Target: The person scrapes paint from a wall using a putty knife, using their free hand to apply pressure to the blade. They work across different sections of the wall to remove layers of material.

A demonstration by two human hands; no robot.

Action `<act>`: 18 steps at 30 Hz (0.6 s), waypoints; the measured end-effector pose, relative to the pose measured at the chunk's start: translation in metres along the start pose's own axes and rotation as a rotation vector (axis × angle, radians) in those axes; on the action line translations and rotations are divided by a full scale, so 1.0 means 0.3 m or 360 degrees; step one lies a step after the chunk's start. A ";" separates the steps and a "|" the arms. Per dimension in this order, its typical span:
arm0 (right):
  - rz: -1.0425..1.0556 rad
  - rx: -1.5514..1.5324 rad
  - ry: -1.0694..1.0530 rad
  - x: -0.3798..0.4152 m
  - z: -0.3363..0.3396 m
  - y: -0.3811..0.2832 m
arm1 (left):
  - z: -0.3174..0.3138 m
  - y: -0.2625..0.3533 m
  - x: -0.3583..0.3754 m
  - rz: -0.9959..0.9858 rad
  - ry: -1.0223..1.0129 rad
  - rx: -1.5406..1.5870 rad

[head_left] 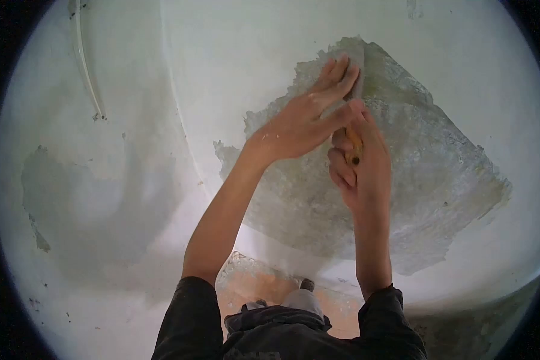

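Observation:
My right hand [363,156] is wrapped round the orange-yellow handle [354,147] of a tool near the middle of the wall. The tool's thin grey blade [357,78] stands roughly upright against the wall, above the fist. My left hand [309,117] lies beside it, its fingers spread and their tips pressed on the blade. Its thumb reaches over to my right hand. Behind both hands is a large rough grey patch [420,162] with ragged edges, where the pale surface layer is absent.
Pale wall [234,54] surrounds the patch. A thin cable [85,66] hangs at the upper left. Another greyish patch [66,198] lies at the left. Below are an orange-brown floor strip [264,285] and my feet.

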State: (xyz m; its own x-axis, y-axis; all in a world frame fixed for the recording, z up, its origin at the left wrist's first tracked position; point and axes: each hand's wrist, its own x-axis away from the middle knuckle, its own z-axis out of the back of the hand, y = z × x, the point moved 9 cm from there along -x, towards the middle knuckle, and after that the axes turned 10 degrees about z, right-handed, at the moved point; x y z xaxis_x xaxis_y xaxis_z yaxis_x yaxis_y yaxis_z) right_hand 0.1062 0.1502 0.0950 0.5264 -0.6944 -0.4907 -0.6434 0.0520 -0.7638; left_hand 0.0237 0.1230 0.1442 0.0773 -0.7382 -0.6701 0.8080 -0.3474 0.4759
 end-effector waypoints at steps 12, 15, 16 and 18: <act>-0.0119 0.0019 -0.0056 -0.005 0.015 0.074 | -0.014 -0.038 0.062 0.0164 0.0025 -0.0098; -0.0060 0.0011 -0.0062 0.008 -0.020 0.057 | -0.004 -0.043 0.059 0.0137 -0.0011 0.0104; -0.0069 -0.0001 -0.0028 0.014 -0.020 0.060 | -0.011 -0.043 0.063 0.0106 -0.0030 0.0098; -0.0105 -0.0008 0.0025 0.029 -0.013 0.060 | -0.020 -0.045 0.072 0.0098 -0.0065 0.0111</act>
State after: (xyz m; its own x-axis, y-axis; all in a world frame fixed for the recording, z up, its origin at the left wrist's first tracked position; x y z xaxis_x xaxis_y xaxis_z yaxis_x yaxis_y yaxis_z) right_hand 0.0971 0.1423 0.0785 0.5589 -0.7073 -0.4328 -0.6106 0.0021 -0.7919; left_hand 0.0180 0.1152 0.1199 0.1008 -0.7818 -0.6153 0.7597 -0.3389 0.5550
